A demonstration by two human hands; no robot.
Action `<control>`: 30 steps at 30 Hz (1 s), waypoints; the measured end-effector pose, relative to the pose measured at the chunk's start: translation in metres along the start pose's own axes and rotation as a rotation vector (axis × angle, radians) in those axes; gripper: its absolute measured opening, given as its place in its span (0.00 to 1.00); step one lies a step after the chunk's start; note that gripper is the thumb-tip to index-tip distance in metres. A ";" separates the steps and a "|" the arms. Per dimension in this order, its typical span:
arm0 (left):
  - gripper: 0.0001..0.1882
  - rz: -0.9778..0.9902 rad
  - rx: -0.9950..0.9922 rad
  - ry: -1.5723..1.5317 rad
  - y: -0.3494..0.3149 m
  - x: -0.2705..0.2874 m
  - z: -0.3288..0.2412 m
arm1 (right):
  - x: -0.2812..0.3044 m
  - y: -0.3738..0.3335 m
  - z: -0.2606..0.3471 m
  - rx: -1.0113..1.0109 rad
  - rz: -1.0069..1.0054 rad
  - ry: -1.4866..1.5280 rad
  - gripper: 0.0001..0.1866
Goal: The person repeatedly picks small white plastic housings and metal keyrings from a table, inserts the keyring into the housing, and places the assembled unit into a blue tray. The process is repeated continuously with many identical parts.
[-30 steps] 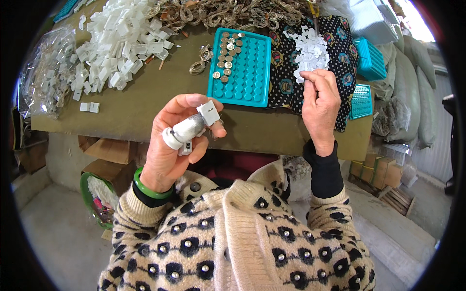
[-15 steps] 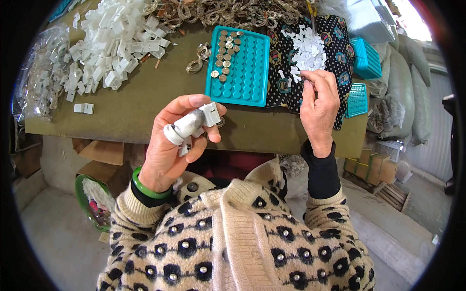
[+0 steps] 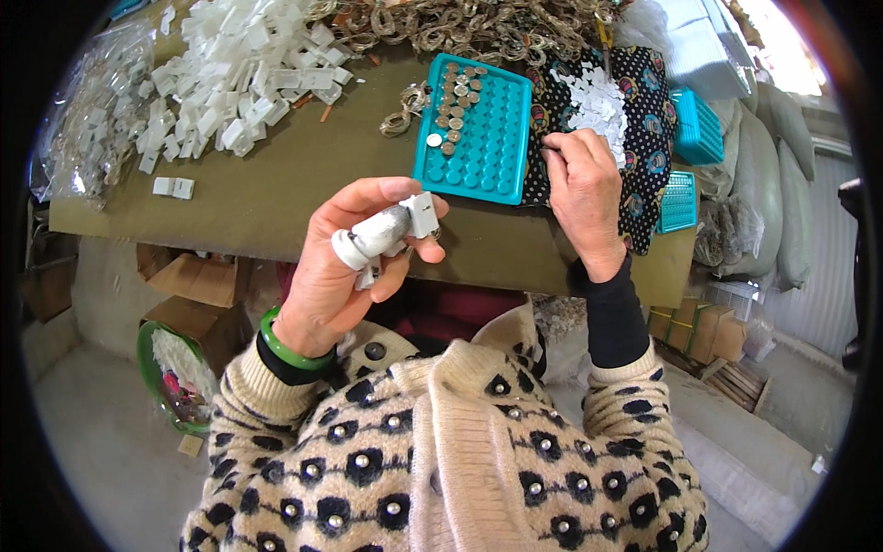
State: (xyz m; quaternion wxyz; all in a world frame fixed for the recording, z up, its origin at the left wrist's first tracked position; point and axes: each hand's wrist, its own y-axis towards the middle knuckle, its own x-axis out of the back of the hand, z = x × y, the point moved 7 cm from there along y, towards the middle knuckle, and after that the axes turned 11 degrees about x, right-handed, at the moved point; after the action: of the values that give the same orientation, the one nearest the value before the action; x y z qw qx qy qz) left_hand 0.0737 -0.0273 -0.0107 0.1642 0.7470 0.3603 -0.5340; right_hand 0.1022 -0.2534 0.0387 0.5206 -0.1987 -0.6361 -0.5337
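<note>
a: how far along is the teal tray (image 3: 487,147) on the desk (image 3: 267,198) looking?

b: only a corner is carrying round metal pieces (image 3: 452,101); most wells are sitting bare. cardboard boxes (image 3: 198,294) are lying below

a: hands?

b: left hand (image 3: 354,262) is gripping a small white block (image 3: 423,214), right hand (image 3: 584,198) is pinching at white bits (image 3: 598,101) on the dark cloth

Cardboard boxes (image 3: 198,281) — green basin (image 3: 170,368) — sacks (image 3: 768,184).

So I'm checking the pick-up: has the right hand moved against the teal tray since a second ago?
Yes. The right hand shifted left, closer to the teal tray.
</note>
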 end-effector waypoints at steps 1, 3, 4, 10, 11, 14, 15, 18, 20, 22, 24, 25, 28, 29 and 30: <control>0.14 0.004 -0.004 0.011 -0.001 -0.001 -0.001 | 0.002 0.003 0.002 0.004 0.013 0.015 0.06; 0.15 -0.004 -0.001 0.012 -0.002 -0.001 0.000 | 0.010 0.009 0.010 -0.024 -0.025 0.123 0.04; 0.15 -0.011 0.000 0.022 -0.002 -0.001 0.000 | 0.013 0.007 0.010 -0.165 -0.011 0.251 0.03; 0.16 -0.078 -0.002 0.079 -0.006 -0.003 0.002 | 0.013 0.000 0.069 -0.444 -0.119 1.203 0.03; 0.16 -0.075 -0.003 0.077 -0.006 -0.004 0.002 | 0.011 0.001 0.078 -0.409 -0.163 1.243 0.03; 0.16 -0.092 0.012 0.065 -0.009 -0.004 0.003 | 0.008 0.006 0.096 -0.250 -0.246 1.227 0.04; 0.16 -0.080 0.006 0.058 -0.009 -0.005 0.003 | 0.006 0.005 0.099 -0.242 -0.249 1.231 0.05; 0.17 -0.085 0.017 0.043 -0.011 -0.004 0.005 | 0.004 0.004 0.106 -0.168 -0.294 1.201 0.05; 0.17 -0.077 0.022 0.040 -0.011 -0.005 0.006 | 0.003 0.005 0.107 -0.136 -0.301 1.156 0.05; 0.18 -0.048 0.016 0.040 -0.010 -0.008 0.007 | -0.002 0.003 0.105 -0.192 -0.303 1.200 0.04; 0.18 -0.061 0.019 0.029 -0.010 -0.008 0.008 | -0.001 0.003 0.106 -0.149 -0.273 1.097 0.04; 0.18 -0.063 0.015 0.025 -0.010 -0.009 0.008 | -0.001 0.003 0.106 -0.141 -0.260 1.045 0.04; 0.17 -0.094 0.024 0.023 -0.009 -0.009 0.010 | -0.004 0.002 0.105 -0.150 -0.258 1.085 0.04; 0.17 -0.110 0.034 0.017 -0.008 -0.008 0.010 | -0.002 0.003 0.107 -0.116 -0.252 1.008 0.04; 0.16 -0.125 0.044 0.011 -0.008 -0.008 0.011 | 0.001 0.003 0.110 -0.066 -0.244 0.932 0.04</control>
State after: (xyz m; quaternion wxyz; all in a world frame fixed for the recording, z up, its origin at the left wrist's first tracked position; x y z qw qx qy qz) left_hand 0.0592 -0.0314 -0.0061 0.1121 0.7296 0.3952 -0.5467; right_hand 0.0555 -0.1553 0.0531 0.6773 0.1215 -0.3363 -0.6430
